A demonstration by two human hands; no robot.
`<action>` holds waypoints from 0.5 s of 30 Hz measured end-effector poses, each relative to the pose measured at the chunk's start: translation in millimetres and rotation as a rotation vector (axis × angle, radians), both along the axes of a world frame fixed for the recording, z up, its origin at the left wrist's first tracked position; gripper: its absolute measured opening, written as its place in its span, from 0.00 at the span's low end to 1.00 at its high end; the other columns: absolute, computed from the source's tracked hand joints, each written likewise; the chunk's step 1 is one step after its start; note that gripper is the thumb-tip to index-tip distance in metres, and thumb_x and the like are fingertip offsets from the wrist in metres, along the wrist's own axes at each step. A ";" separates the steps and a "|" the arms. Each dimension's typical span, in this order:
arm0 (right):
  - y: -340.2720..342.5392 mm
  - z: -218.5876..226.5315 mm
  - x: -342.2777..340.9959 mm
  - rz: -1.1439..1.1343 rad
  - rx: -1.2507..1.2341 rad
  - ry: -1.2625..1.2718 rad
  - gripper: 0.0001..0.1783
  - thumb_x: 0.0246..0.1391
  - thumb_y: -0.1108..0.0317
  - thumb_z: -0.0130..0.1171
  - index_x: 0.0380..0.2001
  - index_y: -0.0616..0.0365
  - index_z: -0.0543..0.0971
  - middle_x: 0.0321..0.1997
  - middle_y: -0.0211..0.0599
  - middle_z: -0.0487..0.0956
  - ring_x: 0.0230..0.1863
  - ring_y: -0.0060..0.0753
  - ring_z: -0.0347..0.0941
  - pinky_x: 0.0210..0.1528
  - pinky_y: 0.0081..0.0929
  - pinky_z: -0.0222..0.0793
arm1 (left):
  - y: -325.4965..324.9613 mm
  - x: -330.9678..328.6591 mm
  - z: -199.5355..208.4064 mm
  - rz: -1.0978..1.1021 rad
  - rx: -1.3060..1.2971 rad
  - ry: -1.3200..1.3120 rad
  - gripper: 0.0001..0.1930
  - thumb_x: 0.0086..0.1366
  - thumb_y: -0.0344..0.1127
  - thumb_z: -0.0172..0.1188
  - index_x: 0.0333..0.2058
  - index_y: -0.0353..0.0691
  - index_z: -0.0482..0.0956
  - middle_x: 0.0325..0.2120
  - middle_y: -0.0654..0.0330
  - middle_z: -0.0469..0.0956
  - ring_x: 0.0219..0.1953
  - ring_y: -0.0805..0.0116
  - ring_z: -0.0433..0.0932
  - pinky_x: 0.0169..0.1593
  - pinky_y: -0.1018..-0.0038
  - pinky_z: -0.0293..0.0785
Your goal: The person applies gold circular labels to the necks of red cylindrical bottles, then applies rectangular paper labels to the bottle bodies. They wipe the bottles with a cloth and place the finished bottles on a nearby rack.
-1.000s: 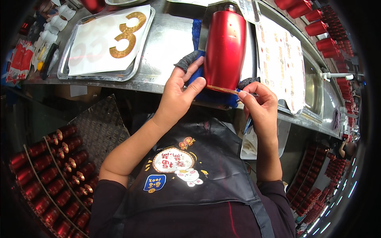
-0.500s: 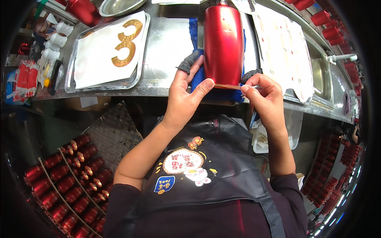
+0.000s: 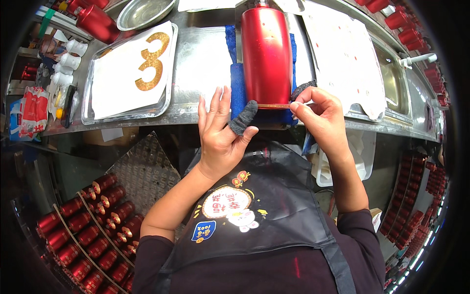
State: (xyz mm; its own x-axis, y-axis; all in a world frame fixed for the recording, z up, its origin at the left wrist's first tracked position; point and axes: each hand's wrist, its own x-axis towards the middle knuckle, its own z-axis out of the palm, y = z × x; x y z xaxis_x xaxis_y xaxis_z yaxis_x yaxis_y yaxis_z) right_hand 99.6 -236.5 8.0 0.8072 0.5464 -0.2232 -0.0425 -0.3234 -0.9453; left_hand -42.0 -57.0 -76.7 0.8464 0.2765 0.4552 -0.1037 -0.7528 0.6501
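A large glossy red bottle [image 3: 267, 56] lies on a blue cloth [image 3: 238, 83], its neck pointing away and its base toward me. A thin brownish-gold edge [image 3: 274, 106] runs along the base. My left hand [image 3: 220, 130] has its fingers spread; the index finger, in a dark cloth finger cover [image 3: 243, 118], reaches the base's left corner. My right hand [image 3: 320, 115] pinches thumb and finger together at the right corner. A small pale bit shows below that pinch, too small to name. Another dark finger cover [image 3: 303, 89] is on a right-hand finger.
To the left, a metal tray [image 3: 169, 88] carries a white sheet with a curved gold shape [image 3: 152, 61]. A metal bowl [image 3: 145, 13] stands behind it. On the right lies a white sheet with small red marks [image 3: 342, 59], near a sink [image 3: 391, 73]. Racked red bottles [image 3: 88, 235] stand lower left.
My left hand has come off the bottle's side toward me, its fingers spreading and the covered index finger swinging to the base corner. My right hand keeps its pinch at the right corner.
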 end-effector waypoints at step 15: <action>-3.4 -7.0 8.9 0.062 0.029 -0.051 0.08 0.57 0.70 0.66 0.28 0.60 0.78 0.25 0.21 0.76 0.23 0.05 0.66 0.25 0.10 0.56 | 14.5 13.3 35.3 -0.091 0.300 -0.028 0.17 0.59 0.41 0.71 0.46 0.44 0.86 0.67 0.40 0.65 0.67 0.38 0.66 0.66 0.34 0.49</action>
State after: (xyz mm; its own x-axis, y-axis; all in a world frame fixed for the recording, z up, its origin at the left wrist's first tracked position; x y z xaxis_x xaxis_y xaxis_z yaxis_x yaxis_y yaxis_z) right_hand 108.5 -239.9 1.0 0.7817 0.6011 -0.1662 0.0252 -0.2967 -0.9546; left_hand -28.7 -42.5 -41.4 0.8473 0.0497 0.5289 -0.1945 -0.8975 0.3958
